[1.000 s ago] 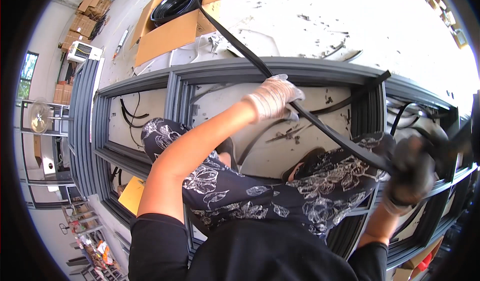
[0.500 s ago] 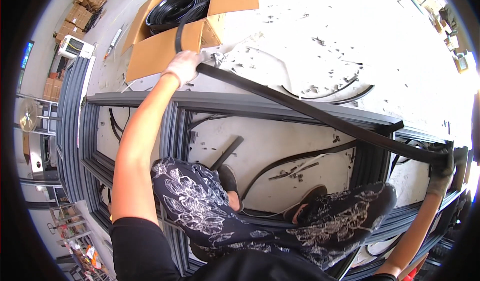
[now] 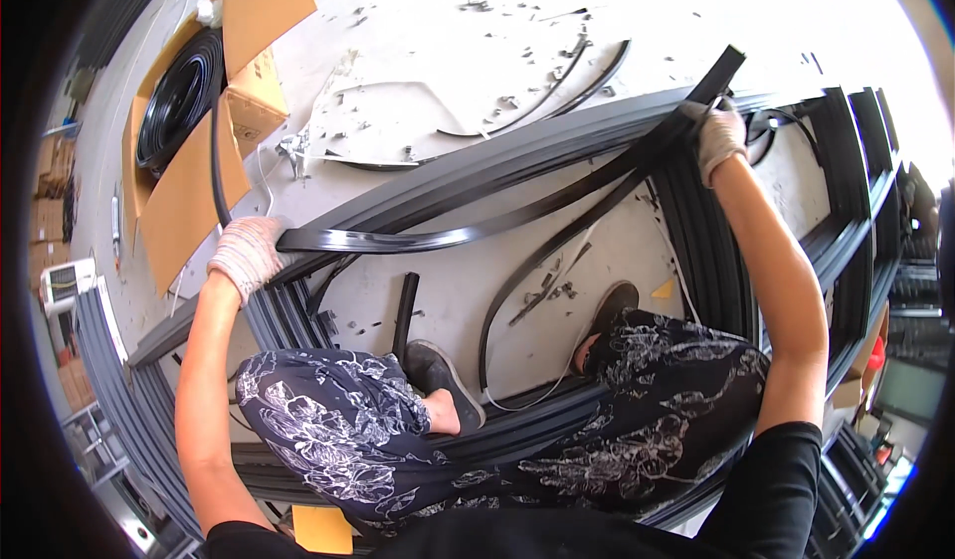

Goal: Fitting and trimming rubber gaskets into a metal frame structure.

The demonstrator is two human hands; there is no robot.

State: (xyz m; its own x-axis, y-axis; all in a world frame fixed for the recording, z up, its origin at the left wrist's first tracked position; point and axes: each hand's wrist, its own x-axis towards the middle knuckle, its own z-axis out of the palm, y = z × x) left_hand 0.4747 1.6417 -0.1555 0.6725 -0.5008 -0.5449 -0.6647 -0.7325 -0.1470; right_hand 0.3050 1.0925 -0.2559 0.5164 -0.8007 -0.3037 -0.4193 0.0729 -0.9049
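A long black rubber strip (image 3: 428, 241) sags between my two gloved hands, above a stack of dark grey metal frames (image 3: 438, 186). My left hand (image 3: 249, 251) is closed around the strip near the left corner of the frames. From there the strip runs up to a coil of the same strip (image 3: 179, 101) inside an open cardboard box (image 3: 189, 221). At the far right of the frames my right hand (image 3: 718, 139) grips the strip, with a short end sticking out past the fingers. Whether the strip touches the frame there, I cannot tell.
My legs and shoes (image 3: 443, 385) are inside the frame opening. A short dark piece (image 3: 405, 310) stands by my left shoe. Black scraps (image 3: 477, 7) and curved offcuts (image 3: 597, 77) litter the pale floor. More grey profiles (image 3: 114, 350) lie at the left.
My right hand has moved up and inward from the far right edge. The strip, taut before, now sags. My view has turned, so the box appears farther left.
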